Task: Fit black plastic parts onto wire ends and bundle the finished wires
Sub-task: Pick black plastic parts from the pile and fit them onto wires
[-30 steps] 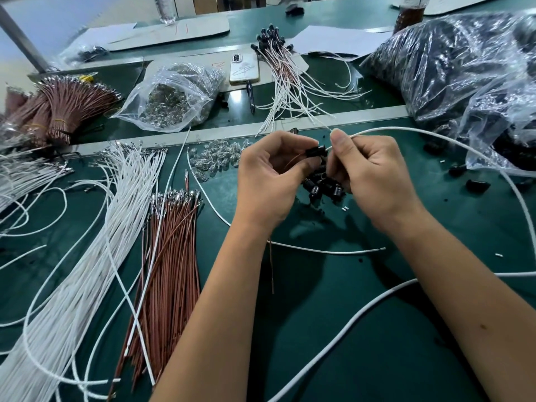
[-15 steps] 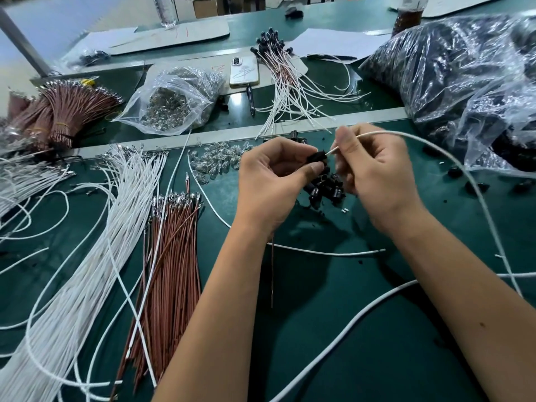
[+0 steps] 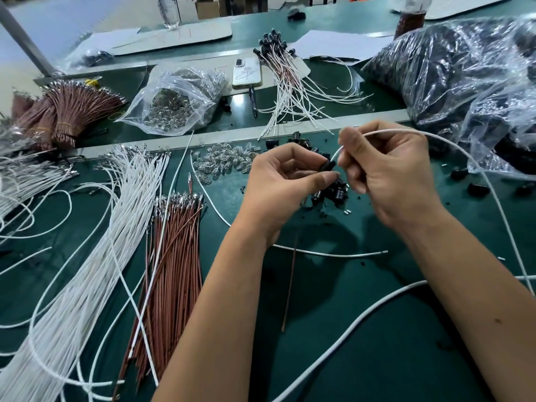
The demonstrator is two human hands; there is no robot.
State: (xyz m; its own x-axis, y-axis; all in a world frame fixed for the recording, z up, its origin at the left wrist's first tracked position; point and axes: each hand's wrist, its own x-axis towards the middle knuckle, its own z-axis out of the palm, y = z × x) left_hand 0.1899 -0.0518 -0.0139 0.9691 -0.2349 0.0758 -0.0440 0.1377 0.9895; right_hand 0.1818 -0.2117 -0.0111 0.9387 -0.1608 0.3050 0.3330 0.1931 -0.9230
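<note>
Hands [image 3: 278, 187] [image 3: 385, 175] pinching black part [image 3: 329, 165], white wire [image 3: 412, 133], open mat [image 3: 333, 314] below

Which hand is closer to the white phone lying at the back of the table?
Left. The left hand, pinching a small black plastic part, sits below the white phone and slightly to its right; the right hand, holding a white wire, is farther right.

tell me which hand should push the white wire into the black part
Right. The right hand already pinches the white wire near its end, aimed at the black part that the left hand holds.
</note>
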